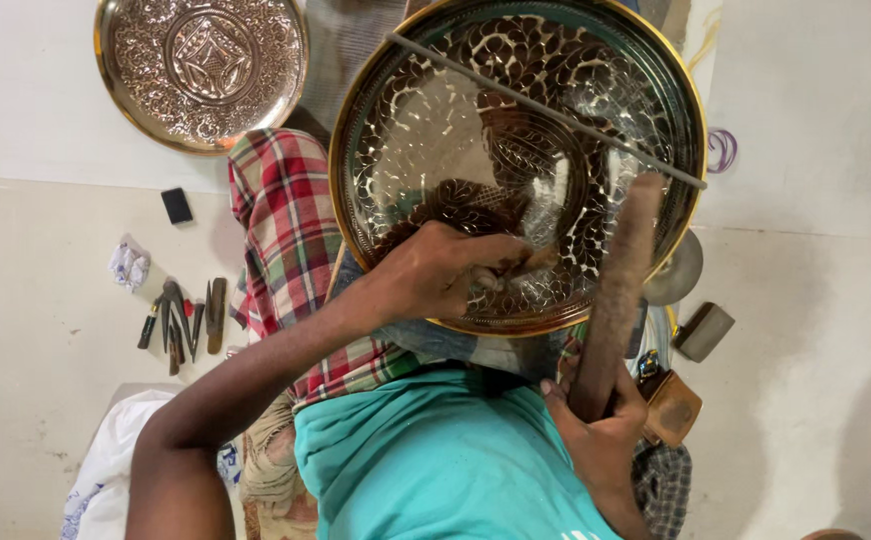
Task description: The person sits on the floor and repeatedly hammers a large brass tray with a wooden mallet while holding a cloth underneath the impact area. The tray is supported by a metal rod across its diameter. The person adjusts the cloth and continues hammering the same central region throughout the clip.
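Nearest to us, at six o'clock, a teal shirt [436,460] hides our lap, and the picture edge cuts off our left arm at the shoulder. Our right hand [601,425], at five o'clock, is clenched around a long wooden mallet [616,300]; its brown, rough shaft rises toward one o'clock, and its upper end is hard to make out against the shiny metal. Our left hand [436,270], at the centre, closes on a small chisel [526,262]; the fingers hide most of this tool, and only the tip shows, touching the big round tray [406,120]. This tray stands tilted on our knees, on a red checked cloth [291,220], with a gold rim and an engraved leaf pattern. A thin rod [556,112] lies across it. Farther, at nine o'clock, dark metal punches [181,318] lie on the pale floor. At eleven o'clock lies a second engraved tray [201,65], its top edge cut off.
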`<state>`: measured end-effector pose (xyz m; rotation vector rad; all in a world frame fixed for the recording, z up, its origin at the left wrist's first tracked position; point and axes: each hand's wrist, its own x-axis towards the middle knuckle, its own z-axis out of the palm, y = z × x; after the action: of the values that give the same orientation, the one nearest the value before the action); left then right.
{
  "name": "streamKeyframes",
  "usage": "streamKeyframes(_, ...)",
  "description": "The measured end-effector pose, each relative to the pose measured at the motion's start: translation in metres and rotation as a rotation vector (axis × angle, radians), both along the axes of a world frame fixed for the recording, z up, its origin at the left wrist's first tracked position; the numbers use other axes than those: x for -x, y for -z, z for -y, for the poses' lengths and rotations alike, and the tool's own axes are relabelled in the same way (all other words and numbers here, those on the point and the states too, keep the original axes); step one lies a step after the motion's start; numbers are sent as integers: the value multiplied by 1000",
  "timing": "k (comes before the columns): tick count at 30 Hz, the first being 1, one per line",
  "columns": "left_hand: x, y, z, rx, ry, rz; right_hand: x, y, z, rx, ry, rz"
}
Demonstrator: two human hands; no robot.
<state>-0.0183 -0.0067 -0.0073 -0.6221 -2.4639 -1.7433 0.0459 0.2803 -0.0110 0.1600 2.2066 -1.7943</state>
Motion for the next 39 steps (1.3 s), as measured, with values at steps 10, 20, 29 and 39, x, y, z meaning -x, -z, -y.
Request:
streamKeyframes(10, -10, -11, 1, 111, -47, 45, 36, -16, -5, -218, -95, -235)
streamKeyframes(20, -12, -20, 7, 91, -29, 60, 78, -67, 7, -573, -370, -315)
streamKeyframes(29, -12, -17, 5, 148, -55, 74, 64, -56, 10, -556, -337, -279)
streamKeyframes(39, -13, -17, 6, 124, -52, 38, 75, -68, 18, -356, -190, -56)
